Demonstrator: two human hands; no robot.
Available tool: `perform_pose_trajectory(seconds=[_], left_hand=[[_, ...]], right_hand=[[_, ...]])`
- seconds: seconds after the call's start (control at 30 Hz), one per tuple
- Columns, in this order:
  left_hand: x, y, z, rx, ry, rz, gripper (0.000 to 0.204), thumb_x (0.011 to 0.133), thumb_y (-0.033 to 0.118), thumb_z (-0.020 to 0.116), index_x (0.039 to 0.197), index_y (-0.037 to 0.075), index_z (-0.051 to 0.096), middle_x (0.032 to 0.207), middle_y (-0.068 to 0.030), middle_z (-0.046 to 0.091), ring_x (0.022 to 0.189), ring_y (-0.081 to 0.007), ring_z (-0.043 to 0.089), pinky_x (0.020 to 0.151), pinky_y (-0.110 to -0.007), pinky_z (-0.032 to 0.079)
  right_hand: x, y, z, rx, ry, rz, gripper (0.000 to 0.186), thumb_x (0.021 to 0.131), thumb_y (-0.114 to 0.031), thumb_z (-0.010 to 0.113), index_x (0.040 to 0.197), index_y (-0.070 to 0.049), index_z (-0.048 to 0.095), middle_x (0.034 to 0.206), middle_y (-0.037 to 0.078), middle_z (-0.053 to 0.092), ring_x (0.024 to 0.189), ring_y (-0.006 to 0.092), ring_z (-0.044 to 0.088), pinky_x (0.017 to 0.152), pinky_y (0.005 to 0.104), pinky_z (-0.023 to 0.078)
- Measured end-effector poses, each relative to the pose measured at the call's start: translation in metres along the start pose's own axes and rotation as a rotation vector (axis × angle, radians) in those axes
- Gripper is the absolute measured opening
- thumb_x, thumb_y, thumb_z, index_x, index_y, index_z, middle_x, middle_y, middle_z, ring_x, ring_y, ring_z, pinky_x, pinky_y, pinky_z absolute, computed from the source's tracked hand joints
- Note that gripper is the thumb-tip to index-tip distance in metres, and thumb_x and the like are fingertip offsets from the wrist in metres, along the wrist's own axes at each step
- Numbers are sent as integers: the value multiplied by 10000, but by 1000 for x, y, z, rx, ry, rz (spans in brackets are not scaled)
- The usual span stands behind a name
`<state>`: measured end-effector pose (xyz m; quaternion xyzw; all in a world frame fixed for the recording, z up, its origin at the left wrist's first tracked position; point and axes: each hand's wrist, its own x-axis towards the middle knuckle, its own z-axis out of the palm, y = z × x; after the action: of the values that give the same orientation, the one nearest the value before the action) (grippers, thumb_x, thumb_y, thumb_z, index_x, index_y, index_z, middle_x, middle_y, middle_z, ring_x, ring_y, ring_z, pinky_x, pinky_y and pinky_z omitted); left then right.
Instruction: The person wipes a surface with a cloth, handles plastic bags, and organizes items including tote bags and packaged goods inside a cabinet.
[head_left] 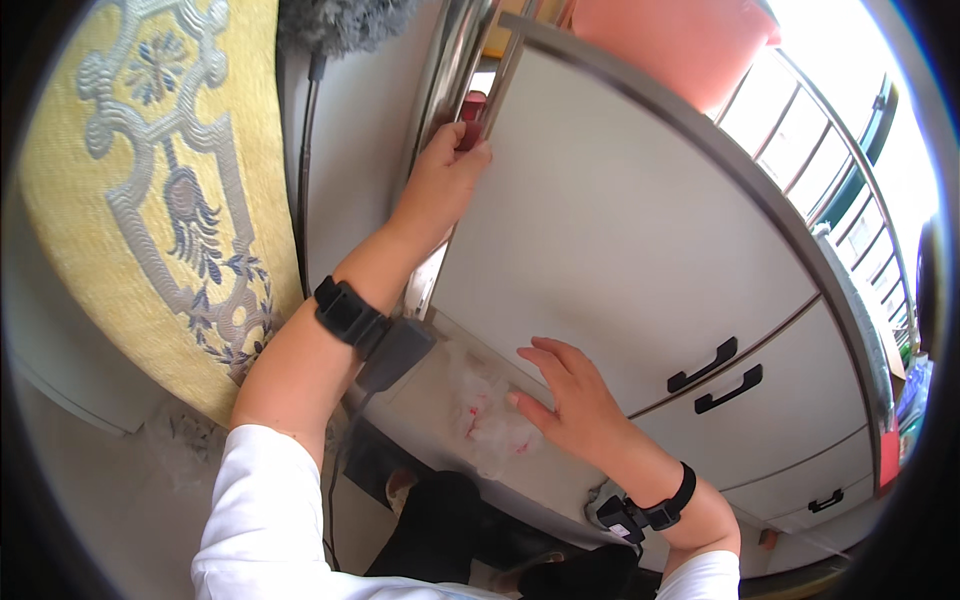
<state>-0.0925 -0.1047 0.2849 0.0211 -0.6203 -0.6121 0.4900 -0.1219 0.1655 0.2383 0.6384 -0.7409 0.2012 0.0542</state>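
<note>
The left hand (447, 172) pinches a small red thing (471, 131) at the white cabinet door's (610, 230) top edge, only partly drawn out, while the right hand (570, 395) rests flat and spread on the door's lower edge beside a clear plastic bag (487, 420).

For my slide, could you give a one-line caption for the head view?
Left hand grips the white cabinet door edge; right hand rests on a clear plastic bag.

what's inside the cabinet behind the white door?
The white door is barely ajar. In the gap by the left hand a small red item shows; the door covers everything else inside.
</note>
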Motion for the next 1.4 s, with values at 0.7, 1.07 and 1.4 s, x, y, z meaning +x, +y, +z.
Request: perform_pose_trajectory(seconds=[0.7, 1.07, 1.4], left_hand=[[-173, 37, -25, 298, -7, -105, 143, 920, 174, 516, 920, 36, 480, 729, 27, 458, 662, -40, 418, 581, -210, 365], [-172, 50, -8, 705, -264, 114, 237, 809, 103, 577, 1005, 9, 481, 874, -160, 549, 752, -329, 578, 640, -390, 457], [-63, 12, -69, 513, 195, 100, 310, 882, 113, 465, 1169, -2, 485, 1120, -211, 534, 1040, -369, 508, 895, -389, 417]], right_hand=[[-12, -22, -12, 374, -133, 138, 318, 799, -207, 654, 1068, -53, 583, 1047, 118, 575, 935, 266, 563, 774, 343, 465], [132, -31, 4, 453, 4, 381, 517, 857, -363, 568, 1133, 66, 482, 937, 196, 613, 861, 257, 610, 739, 366, 486], [156, -8, 1, 1114, 260, 342, 278, 901, -81, 365, 1128, 18, 490, 920, 142, 595, 725, 219, 627, 636, 300, 523]])
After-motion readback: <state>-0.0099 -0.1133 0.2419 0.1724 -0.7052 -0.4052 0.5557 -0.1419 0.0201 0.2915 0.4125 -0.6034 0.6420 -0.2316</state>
